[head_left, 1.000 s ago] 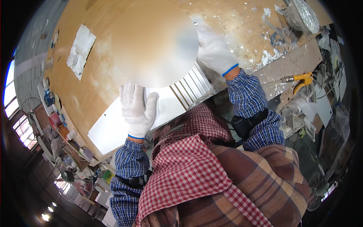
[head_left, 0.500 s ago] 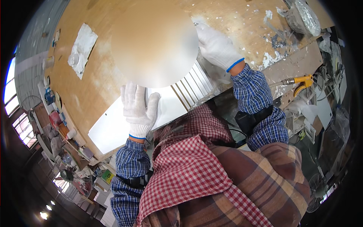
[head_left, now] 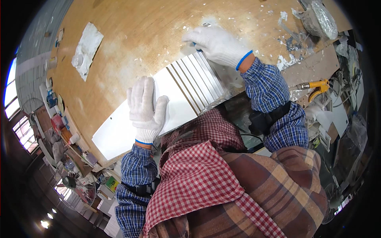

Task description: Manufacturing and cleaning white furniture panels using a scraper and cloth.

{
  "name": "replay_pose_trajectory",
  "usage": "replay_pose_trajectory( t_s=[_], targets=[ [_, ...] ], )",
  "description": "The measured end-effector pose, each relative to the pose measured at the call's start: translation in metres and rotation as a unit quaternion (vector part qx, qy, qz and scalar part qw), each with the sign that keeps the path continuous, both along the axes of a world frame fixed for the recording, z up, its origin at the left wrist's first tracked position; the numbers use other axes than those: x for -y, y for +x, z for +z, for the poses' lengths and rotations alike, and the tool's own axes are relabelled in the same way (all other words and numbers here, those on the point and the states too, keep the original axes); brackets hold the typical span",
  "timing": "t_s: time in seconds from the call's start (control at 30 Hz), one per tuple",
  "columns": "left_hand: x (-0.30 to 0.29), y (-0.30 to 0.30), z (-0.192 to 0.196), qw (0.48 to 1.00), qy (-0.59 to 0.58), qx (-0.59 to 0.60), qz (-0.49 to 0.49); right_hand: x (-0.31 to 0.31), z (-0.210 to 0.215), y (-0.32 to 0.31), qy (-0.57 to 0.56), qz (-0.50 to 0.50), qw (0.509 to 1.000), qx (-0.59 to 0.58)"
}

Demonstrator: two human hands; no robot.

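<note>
My left hand (head_left: 143,107), in a white knit glove with a blue cuff edge, lies flat on a white panel (head_left: 115,133), fingers stretched out and thumb apart. The panel lies slantwise along the table's near edge. Its right part bears several parallel strips (head_left: 200,77), white and silvery, with brown lines between some of them. Over the far right end of these strips is my right hand (head_left: 218,44), gloved alike, its fingers curled down. A small dark blue bit shows under those fingers; what it belongs to is hidden.
The wooden table (head_left: 115,59) carries white smears and flakes. A crumpled white sheet (head_left: 88,51) lies at far left, a plastic-wrapped roll (head_left: 319,20) at far right. At the right edge lies a yellow air gun (head_left: 317,87) on its hose. A fan (head_left: 81,188) stands lower left.
My right hand has shifted a little left over the strips, its fingers now more curled. The left hand stays on the panel. A round blurred patch hid the middle of the earlier view.
</note>
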State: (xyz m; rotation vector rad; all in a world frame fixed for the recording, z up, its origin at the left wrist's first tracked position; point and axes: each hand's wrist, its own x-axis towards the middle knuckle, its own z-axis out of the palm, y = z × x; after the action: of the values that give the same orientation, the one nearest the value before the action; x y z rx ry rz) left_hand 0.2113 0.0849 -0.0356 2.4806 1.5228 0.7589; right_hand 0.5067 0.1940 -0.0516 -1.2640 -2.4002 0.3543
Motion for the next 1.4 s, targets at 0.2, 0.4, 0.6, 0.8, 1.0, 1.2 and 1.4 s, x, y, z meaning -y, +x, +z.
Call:
replay_pose_trajectory(
  t_s=[0.2, 0.4, 0.6, 0.8, 1.0, 1.2, 1.4],
  targets=[
    [0.01, 0.013, -0.001, 0.999, 0.038, -0.027, -0.023, 0.019, 0.013, 0.011, -0.006, 0.004, 0.999, 0.037],
    [0.018, 0.033, 0.002, 0.999, 0.023, -0.004, -0.043, 0.033, 0.013, 0.039, -0.03, -0.02, 0.999, 0.034],
    [0.019, 0.033, 0.0, 0.999, 0.028, -0.014, -0.044, 0.042, 0.016, 0.049, -0.019, -0.04, 0.999, -0.017],
    [0.009, 0.018, -0.006, 1.0, 0.001, 0.011, -0.022, 0.037, 0.003, 0.042, -0.043, -0.149, 0.978, -0.139],
    [0.003, 0.001, -0.018, 1.0, 0.007, -0.01, -0.005, 0.033, -0.029, 0.013, -0.112, -0.137, 0.969, -0.172],
    [0.014, 0.001, -0.026, 1.0, 0.002, -0.008, 0.017, 0.074, -0.034, 0.019, -0.228, -0.174, 0.938, -0.194],
    [0.025, 0.011, -0.026, 0.999, -0.012, 0.021, 0.032, 0.139, -0.027, 0.04, -0.275, -0.202, 0.922, -0.184]
  ],
)
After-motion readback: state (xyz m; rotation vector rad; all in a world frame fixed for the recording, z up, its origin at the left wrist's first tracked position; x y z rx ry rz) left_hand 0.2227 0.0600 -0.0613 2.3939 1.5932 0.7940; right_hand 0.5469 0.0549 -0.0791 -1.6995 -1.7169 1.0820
